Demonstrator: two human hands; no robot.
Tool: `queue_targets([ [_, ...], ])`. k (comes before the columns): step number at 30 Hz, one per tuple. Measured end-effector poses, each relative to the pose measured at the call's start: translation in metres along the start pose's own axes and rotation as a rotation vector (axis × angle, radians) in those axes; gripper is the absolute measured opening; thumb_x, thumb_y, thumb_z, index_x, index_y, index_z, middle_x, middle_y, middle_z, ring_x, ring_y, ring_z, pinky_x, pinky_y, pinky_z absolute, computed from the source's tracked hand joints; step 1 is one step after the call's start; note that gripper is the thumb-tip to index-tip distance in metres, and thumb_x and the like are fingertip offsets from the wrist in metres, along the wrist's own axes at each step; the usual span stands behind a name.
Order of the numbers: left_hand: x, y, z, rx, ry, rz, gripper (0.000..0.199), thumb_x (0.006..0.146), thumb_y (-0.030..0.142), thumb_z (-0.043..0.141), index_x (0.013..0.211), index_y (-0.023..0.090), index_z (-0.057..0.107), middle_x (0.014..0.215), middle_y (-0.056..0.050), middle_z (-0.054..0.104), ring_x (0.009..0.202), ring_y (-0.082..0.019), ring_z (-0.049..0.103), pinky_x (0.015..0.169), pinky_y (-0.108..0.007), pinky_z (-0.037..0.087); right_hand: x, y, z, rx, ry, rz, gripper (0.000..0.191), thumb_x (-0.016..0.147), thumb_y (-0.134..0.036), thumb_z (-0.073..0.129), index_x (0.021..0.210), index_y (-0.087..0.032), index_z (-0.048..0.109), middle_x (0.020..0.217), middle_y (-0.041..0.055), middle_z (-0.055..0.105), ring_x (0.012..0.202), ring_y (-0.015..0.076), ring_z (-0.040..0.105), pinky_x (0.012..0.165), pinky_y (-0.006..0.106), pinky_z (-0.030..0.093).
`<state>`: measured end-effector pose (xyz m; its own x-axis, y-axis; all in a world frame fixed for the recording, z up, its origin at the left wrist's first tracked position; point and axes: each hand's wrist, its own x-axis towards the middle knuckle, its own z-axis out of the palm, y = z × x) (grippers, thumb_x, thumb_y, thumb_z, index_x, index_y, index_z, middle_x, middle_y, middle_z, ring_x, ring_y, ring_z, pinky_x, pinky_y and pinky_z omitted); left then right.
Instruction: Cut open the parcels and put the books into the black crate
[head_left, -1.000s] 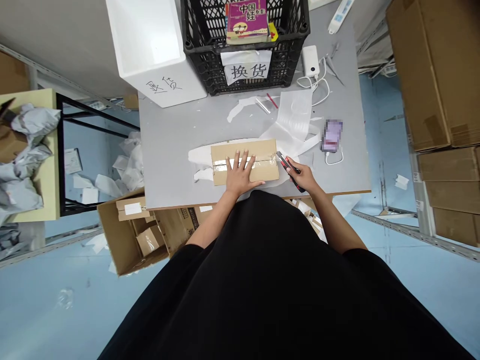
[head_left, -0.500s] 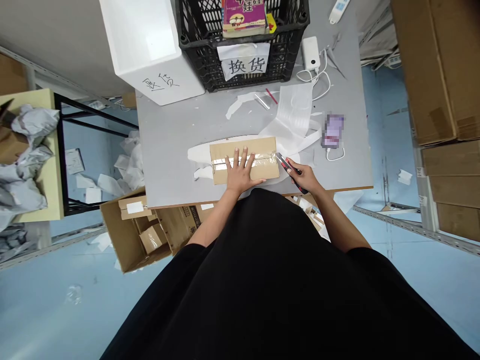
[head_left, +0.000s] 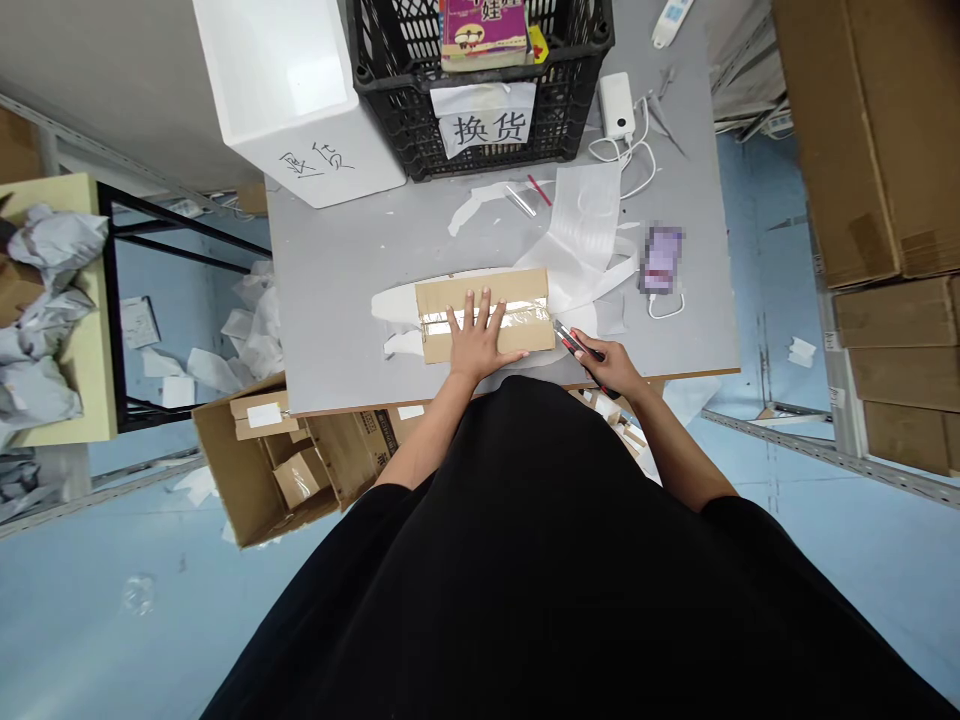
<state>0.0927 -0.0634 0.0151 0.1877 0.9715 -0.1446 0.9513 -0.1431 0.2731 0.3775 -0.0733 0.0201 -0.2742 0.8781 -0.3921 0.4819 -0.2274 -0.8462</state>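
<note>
A flat brown cardboard box (head_left: 517,287) lies lengthwise near the front edge of the grey table, with shiny clear tape along its middle seam. Spread over the top of the box, my left hand (head_left: 477,345) presses it with fingers apart. My right hand (head_left: 611,365) grips a black and red box cutter (head_left: 586,360), its blade pointing at the box's right end. Whether the tip touches the cardboard I cannot tell. White wrapping sheets (head_left: 589,215) lie under and behind the box.
At the back stand a black plastic crate (head_left: 495,165) holding books and a white bin (head_left: 330,190). To the right lie a phone (head_left: 663,258) on a cable and a white charger (head_left: 616,105). An open carton (head_left: 217,480) sits below the table's left front.
The box cutter has moved slightly down along the box's right end, away from the taped seam. My left hand stays on the box. The whole view has shifted a little.
</note>
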Motion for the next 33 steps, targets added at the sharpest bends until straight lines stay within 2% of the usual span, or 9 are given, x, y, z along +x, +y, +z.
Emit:
queue_targets([
  [6,-0.002,0.001,-0.004,-0.011,-0.002,0.013,0.108,0.075,0.088,0.05,0.16,0.024,0.031,0.169,-0.014,0.018,0.158,-0.04,-0.001,0.121,-0.069,-0.001,-0.005,0.011,0.001,0.018,-0.008,0.001,0.066,0.088,-0.049,0.06,0.146,-0.019,0.056,0.104,0.005,0.078,0.058,0.0168,0.064,0.062,0.035,0.059],
  [9,-0.002,0.0,-0.005,-0.02,0.002,0.018,0.105,0.075,0.088,0.049,0.157,0.024,0.036,0.169,-0.014,0.02,0.157,-0.04,0.001,0.121,-0.069,-0.001,-0.009,0.013,0.0,0.022,-0.003,-0.017,0.065,0.086,-0.049,0.064,0.143,-0.02,0.06,0.117,0.0073,0.075,0.07,0.0203,0.068,0.068,0.037,0.06],
  [11,-0.001,-0.002,-0.005,-0.027,0.008,0.022,0.102,0.075,0.088,0.049,0.154,0.024,0.04,0.168,-0.014,0.022,0.157,-0.04,0.002,0.121,-0.069,0.001,-0.011,0.016,0.0,0.046,-0.008,-0.003,0.063,0.085,-0.049,0.064,0.143,-0.022,0.061,0.127,0.0075,0.071,0.067,0.0187,0.067,0.069,0.037,0.06],
  [15,0.0,-0.004,-0.004,-0.023,0.034,0.043,0.096,0.078,0.086,0.047,0.15,0.022,0.045,0.164,-0.016,0.031,0.157,-0.041,0.008,0.121,-0.069,0.001,-0.012,0.038,0.007,0.123,0.063,0.117,0.071,0.087,-0.052,0.059,0.15,-0.019,0.052,0.116,0.0084,0.074,0.057,0.0167,0.064,0.065,0.039,0.059],
  [19,0.0,-0.003,-0.004,-0.039,0.083,0.075,0.088,0.081,0.081,0.051,0.142,0.017,0.049,0.152,-0.021,0.044,0.148,-0.042,0.029,0.123,-0.065,0.008,0.003,0.074,0.019,-0.151,0.227,0.212,0.063,0.088,-0.047,0.057,0.145,-0.02,0.057,0.11,0.0093,0.075,0.081,0.0249,0.069,0.083,0.043,0.057],
  [21,0.0,-0.001,-0.005,-0.059,0.091,0.083,0.087,0.08,0.079,0.055,0.138,0.014,0.05,0.142,-0.022,0.05,0.138,-0.041,0.04,0.121,-0.06,0.019,0.014,0.087,0.027,-0.36,0.239,0.244,0.056,0.09,-0.042,0.054,0.143,-0.024,0.058,0.109,0.0102,0.074,0.095,0.0289,0.068,0.089,0.044,0.053],
  [25,0.003,0.002,-0.008,-0.075,0.071,0.088,0.084,0.077,0.077,0.062,0.131,0.013,0.052,0.129,-0.022,0.053,0.121,-0.038,0.049,0.108,-0.05,0.037,0.031,0.096,0.043,-0.599,0.223,0.288,0.054,0.094,-0.035,0.047,0.146,-0.023,0.054,0.119,0.0158,0.064,0.101,0.0297,0.063,0.088,0.04,0.051],
  [30,0.013,0.003,-0.015,-0.063,0.009,0.096,0.087,0.069,0.075,0.072,0.125,0.011,0.053,0.119,-0.02,0.054,0.114,-0.038,0.049,0.101,-0.048,0.037,0.038,0.099,0.055,-0.666,0.191,0.283,0.057,0.095,-0.029,0.043,0.149,-0.015,0.049,0.125,0.0211,0.056,0.113,0.0324,0.054,0.094,0.041,0.046],
  [33,0.017,0.003,-0.019,-0.046,-0.002,0.125,0.083,0.07,0.074,0.072,0.123,0.012,0.054,0.119,-0.019,0.054,0.113,-0.037,0.049,0.1,-0.048,0.036,0.044,0.09,0.056,-0.654,0.256,0.254,0.055,0.094,-0.03,0.043,0.143,-0.011,0.055,0.128,0.024,0.055,0.121,0.0358,0.049,0.103,0.048,0.042],
])
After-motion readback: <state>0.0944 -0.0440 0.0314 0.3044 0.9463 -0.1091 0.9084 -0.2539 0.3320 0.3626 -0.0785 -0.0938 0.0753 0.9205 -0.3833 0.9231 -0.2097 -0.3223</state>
